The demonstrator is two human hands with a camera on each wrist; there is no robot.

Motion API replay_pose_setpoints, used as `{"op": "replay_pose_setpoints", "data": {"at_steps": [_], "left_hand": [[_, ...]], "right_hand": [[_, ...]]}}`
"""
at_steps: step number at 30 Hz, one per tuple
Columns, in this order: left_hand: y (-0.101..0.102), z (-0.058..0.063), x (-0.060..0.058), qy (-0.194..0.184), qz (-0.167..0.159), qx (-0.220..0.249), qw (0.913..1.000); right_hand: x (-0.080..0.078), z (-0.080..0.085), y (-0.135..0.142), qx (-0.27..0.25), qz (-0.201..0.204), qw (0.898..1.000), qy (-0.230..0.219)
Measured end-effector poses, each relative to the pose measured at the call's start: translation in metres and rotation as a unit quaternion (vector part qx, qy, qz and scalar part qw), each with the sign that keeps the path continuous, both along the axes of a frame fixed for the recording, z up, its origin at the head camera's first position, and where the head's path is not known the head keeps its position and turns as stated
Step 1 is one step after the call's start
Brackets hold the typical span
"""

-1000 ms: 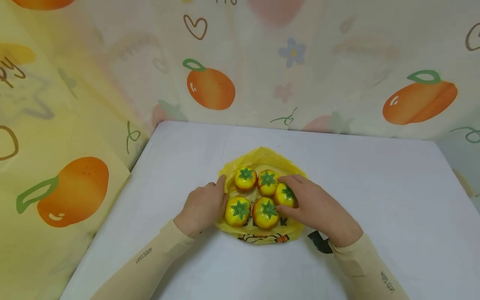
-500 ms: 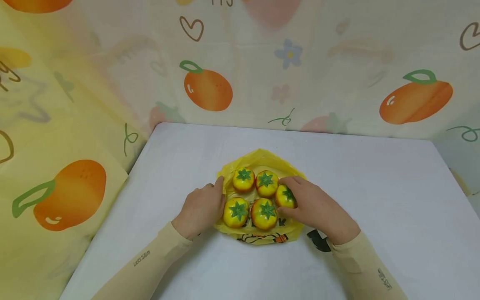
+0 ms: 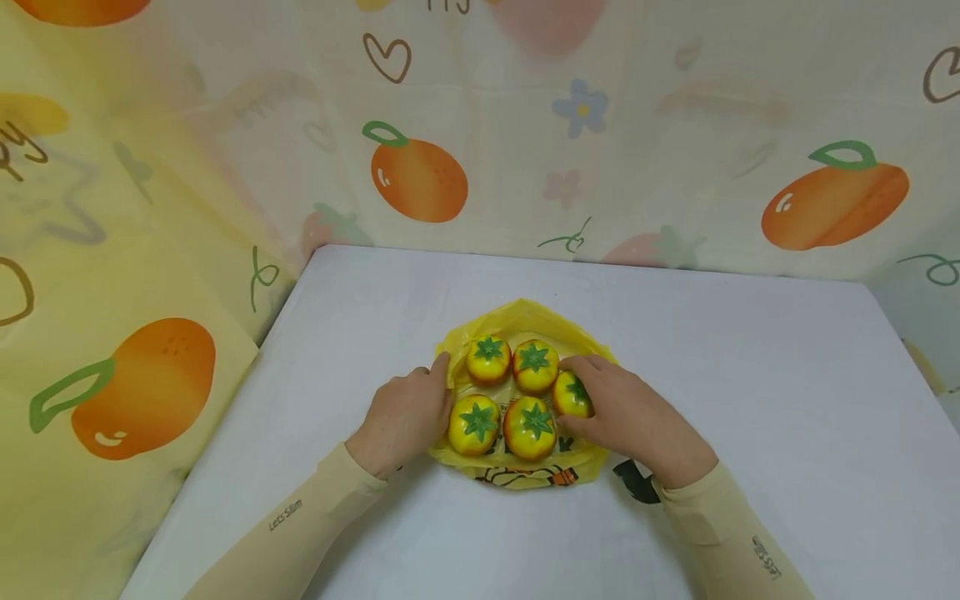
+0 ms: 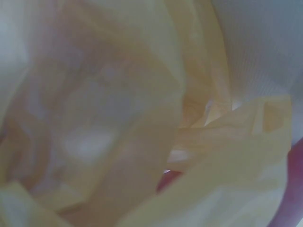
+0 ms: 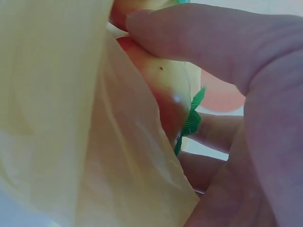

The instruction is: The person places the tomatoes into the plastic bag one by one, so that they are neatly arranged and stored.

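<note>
Several shiny yellow-and-red toy persimmons with green leaf caps sit inside a yellow plastic bag (image 3: 521, 315), whose mouth is spread wide on the table. At the right side, my right hand (image 3: 626, 408) curls thumb and fingers round one persimmon (image 3: 572, 394). The right wrist view shows the thumb over that persimmon (image 5: 173, 90), with the bag wall (image 5: 128, 137) in front. My left hand (image 3: 405, 412) grips the bag's left edge beside a front persimmon (image 3: 474, 425); its fingertips are hidden. Thin bag film (image 4: 118, 104) fills most of the left wrist view.
A white-covered table (image 3: 420, 283) lies under the bag. Behind it and to the left hangs a cloth backdrop (image 3: 495, 167) printed with oranges, hearts and flowers. A black mark (image 3: 637, 482) shows near the right sleeve.
The hands, bag and persimmons keep nearly the same places. Only the head view shifts slightly.
</note>
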State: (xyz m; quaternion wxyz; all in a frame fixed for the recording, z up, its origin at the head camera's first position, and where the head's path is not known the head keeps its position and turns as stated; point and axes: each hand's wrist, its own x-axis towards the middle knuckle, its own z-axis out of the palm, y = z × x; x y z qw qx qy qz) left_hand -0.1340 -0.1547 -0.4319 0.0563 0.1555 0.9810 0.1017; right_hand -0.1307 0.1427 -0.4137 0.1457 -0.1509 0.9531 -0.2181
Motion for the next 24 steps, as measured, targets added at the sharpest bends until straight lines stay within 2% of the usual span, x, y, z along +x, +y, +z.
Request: {"op": "replay_pose_setpoints", "data": {"at_steps": [19, 24], "left_hand": [[0.0033, 0.0001, 0.0001, -0.003, 0.006, 0.006, 1.0000], [0.0038, -0.0001, -0.0029, -0.035, 0.022, 0.007, 0.9991]], "right_hand": [[-0.0019, -0.0053, 0.0010, 0.004, -0.010, 1.000, -0.011], [0.0008, -0.0071, 0.0075, -0.018, -0.016, 1.000, -0.007]]}}
